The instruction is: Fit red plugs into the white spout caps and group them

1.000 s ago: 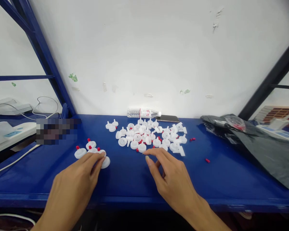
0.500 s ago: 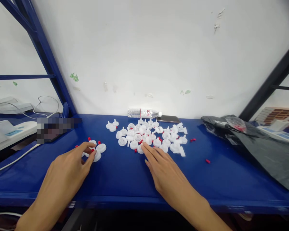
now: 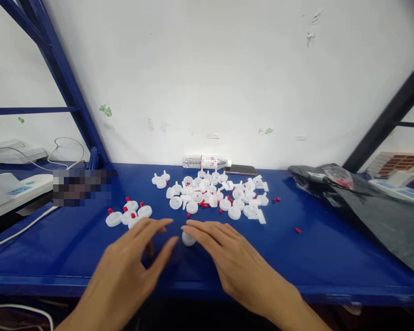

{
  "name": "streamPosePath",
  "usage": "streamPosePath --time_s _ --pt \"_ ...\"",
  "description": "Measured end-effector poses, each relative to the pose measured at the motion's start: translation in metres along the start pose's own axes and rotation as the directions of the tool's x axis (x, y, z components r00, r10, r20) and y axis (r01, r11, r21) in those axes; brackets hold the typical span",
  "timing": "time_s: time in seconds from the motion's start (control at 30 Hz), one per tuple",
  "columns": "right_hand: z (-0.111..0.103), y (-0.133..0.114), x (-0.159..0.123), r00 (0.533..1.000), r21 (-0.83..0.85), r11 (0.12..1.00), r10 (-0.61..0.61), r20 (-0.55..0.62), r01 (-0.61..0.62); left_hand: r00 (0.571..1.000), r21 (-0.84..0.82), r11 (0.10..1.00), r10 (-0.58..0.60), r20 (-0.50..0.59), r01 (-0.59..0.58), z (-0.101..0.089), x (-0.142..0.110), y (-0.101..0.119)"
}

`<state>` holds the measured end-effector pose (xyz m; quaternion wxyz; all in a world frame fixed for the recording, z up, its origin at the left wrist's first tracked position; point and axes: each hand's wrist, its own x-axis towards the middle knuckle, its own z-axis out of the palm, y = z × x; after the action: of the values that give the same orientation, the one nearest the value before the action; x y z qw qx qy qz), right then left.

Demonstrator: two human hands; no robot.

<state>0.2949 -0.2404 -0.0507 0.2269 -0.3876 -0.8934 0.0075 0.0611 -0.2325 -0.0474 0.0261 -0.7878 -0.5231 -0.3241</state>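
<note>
My left hand (image 3: 138, 259) is open, thumb and fingers apart, with nothing between them. Its fingertips point at a white spout cap (image 3: 188, 239) just to the right. Over that cap lies my right hand (image 3: 227, 253), fingers together and the fingertips hiding the cap's top. Left of my hands several white spout caps (image 3: 113, 219) stand upright with red tips on their spouts, and the left hand partly covers the nearest. Beyond both hands spreads a loose pile of white spout caps (image 3: 234, 212), lying in many directions, with small red tips (image 3: 206, 205) scattered among them.
A clear plastic bottle (image 3: 207, 162) lies by the wall beside a dark phone (image 3: 241, 170). Loose red tips (image 3: 298, 230) lie to the right, near a black plastic bag (image 3: 372, 220). A white power strip (image 3: 24, 188) and cables are at the left of the blue table (image 3: 262, 271).
My left hand has left the group of red-tipped caps and moved right, opening. My right hand has drawn a white spout cap out of the pile toward me and to the left.
</note>
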Motion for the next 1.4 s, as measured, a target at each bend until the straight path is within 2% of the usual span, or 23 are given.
streamPosePath --time_s 0.07,0.2,0.27,0.37,0.47,0.57,0.7,0.83,1.03,1.17,1.3,1.4 --pt "-0.001 -0.001 0.0 0.998 0.034 0.999 -0.011 -0.055 0.013 0.994 -0.077 0.997 0.04 0.106 -0.032 0.013 -0.004 0.005" --pt "0.008 0.006 0.001 0.962 -0.025 0.984 0.166 -0.219 -0.176 0.979 -0.11 0.994 0.041 0.198 -0.019 0.027 -0.005 0.005" --pt "0.013 0.01 0.002 0.939 -0.093 0.957 0.244 -0.242 -0.273 0.975 -0.143 0.99 0.016 0.219 0.016 0.027 -0.005 0.003" --pt "0.019 0.013 0.002 0.933 -0.196 0.922 0.292 -0.212 -0.333 0.972 -0.199 0.978 -0.012 0.235 0.06 0.025 -0.003 0.002" --pt "0.02 0.013 0.001 0.937 -0.22 0.915 0.307 -0.165 -0.338 0.981 -0.236 0.97 -0.015 0.193 0.061 0.023 -0.002 0.003" --pt "0.017 0.011 0.001 0.948 -0.172 0.936 0.286 -0.14 -0.308 0.991 -0.247 0.966 -0.041 0.127 0.071 0.021 0.0 0.005" --pt "0.015 0.01 0.002 0.942 -0.109 0.949 0.27 -0.201 -0.295 0.988 -0.257 0.955 -0.126 0.091 0.145 0.016 0.002 0.011" --pt "0.015 0.013 0.001 0.916 -0.104 0.931 0.316 -0.245 -0.349 0.977 -0.233 0.951 -0.183 0.114 0.205 0.012 0.001 0.017" --pt "0.015 0.012 0.002 0.926 -0.102 0.933 0.322 -0.2 -0.346 0.98 -0.194 0.965 -0.156 0.126 0.178 0.012 -0.003 0.012" --pt "0.015 0.01 0.004 0.95 -0.147 0.946 0.266 -0.165 -0.29 0.985 -0.2 0.967 -0.141 0.099 0.159 0.018 -0.001 0.006" --pt "0.015 0.011 0.005 0.962 -0.14 0.957 0.237 -0.133 -0.255 0.977 -0.194 0.966 -0.138 0.161 0.169 0.025 0.0 0.002" --pt "0.015 0.011 0.006 0.962 -0.13 0.958 0.237 -0.139 -0.255 0.975 -0.13 0.983 -0.106 0.196 0.133 0.026 0.001 0.003"
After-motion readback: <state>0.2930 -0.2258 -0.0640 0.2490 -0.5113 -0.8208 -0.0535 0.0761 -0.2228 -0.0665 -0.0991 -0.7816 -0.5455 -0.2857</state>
